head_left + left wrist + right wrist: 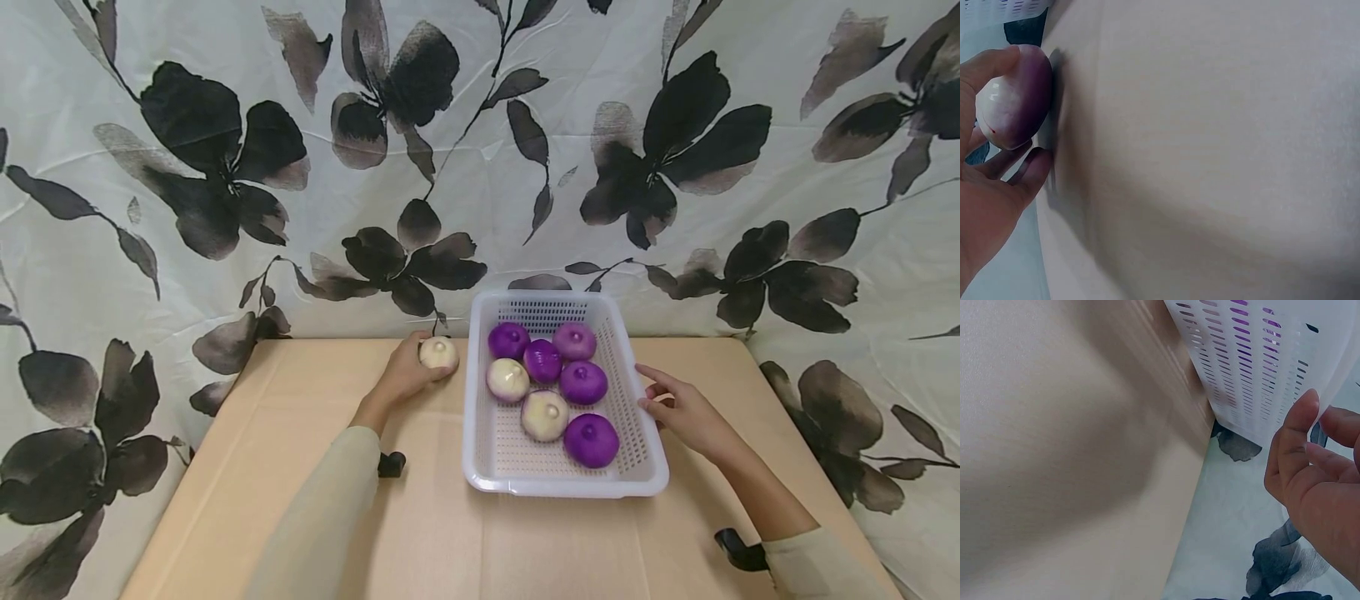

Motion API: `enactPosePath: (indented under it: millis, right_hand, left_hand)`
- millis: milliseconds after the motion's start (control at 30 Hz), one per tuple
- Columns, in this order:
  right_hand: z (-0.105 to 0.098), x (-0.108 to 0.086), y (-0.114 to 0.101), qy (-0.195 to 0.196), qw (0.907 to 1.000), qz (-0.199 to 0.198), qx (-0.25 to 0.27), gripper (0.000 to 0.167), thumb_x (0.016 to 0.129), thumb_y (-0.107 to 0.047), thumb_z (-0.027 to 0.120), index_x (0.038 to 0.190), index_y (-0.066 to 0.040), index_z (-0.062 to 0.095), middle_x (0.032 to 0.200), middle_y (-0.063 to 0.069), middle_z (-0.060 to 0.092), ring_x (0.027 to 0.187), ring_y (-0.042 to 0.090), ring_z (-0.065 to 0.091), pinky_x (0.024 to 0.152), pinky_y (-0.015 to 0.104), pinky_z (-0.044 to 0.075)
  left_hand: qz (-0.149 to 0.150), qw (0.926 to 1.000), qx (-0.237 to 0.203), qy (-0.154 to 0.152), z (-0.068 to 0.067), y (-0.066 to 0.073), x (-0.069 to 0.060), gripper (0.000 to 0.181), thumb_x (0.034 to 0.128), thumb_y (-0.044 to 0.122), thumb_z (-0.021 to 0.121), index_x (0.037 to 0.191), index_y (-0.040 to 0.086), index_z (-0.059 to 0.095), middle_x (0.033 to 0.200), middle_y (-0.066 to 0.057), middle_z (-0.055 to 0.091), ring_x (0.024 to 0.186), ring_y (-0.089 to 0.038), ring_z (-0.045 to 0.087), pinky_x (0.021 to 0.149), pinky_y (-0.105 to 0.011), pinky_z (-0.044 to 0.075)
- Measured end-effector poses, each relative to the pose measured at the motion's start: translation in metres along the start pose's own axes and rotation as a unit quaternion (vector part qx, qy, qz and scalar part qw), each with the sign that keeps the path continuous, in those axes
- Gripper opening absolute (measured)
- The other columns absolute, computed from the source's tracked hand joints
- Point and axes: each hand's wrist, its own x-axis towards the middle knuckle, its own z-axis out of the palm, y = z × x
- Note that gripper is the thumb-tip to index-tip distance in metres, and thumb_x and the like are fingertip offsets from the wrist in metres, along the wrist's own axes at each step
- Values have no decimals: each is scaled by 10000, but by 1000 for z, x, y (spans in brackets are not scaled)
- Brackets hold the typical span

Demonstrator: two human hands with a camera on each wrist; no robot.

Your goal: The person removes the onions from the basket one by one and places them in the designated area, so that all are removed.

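A pale onion is gripped by my left hand, left of the white basket; in the left wrist view the onion shows a white side and a purple side between thumb and fingers. The white perforated basket holds several purple onions and two pale ones. On its right side, my right hand pinches the rim; the right wrist view shows the thumb and fingers of this hand at the edge of the basket.
The basket stands on a light tan table, near its back edge. Behind and beside the table hangs a white cloth with dark flower prints. A black strap piece shows at each wrist.
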Motion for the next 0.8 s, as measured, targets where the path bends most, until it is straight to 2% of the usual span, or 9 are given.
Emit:
enactPosePath:
  millis: [333, 567, 800]
  right_hand:
    - [0, 0, 2, 24, 10000, -14, -35, 620, 1027, -16, 584, 1576, 64, 307, 1092, 243, 547, 872, 247, 665, 675, 287, 615]
    - [1, 0, 3, 56, 10000, -20, -74, 614, 1023, -9, 583, 1571, 67, 315, 1080, 242, 550, 867, 247, 671, 669, 288, 616]
    - [1, -1, 3, 60, 9999, -38, -123, 619, 1024, -15, 587, 1574, 63, 314, 1084, 242, 552, 858, 247, 660, 672, 284, 613]
  left_hand:
    - [-69, 10000, 48, -44, 0, -1, 0, 861, 823, 289, 865, 1497, 8, 409, 1472, -238, 505, 1362, -402, 491, 1158, -561, 393]
    - [48, 10000, 76, -23, 0, -3, 0, 859, 816, 274, 865, 1492, 1, 411, 1465, -248, 510, 1344, -408, 506, 1148, -566, 403]
    - [88, 9998, 143, 94, -4, -1, -1, 877, 798, 332, 887, 1484, 22, 437, 1437, -237, 517, 1332, -399, 501, 1142, -563, 408]
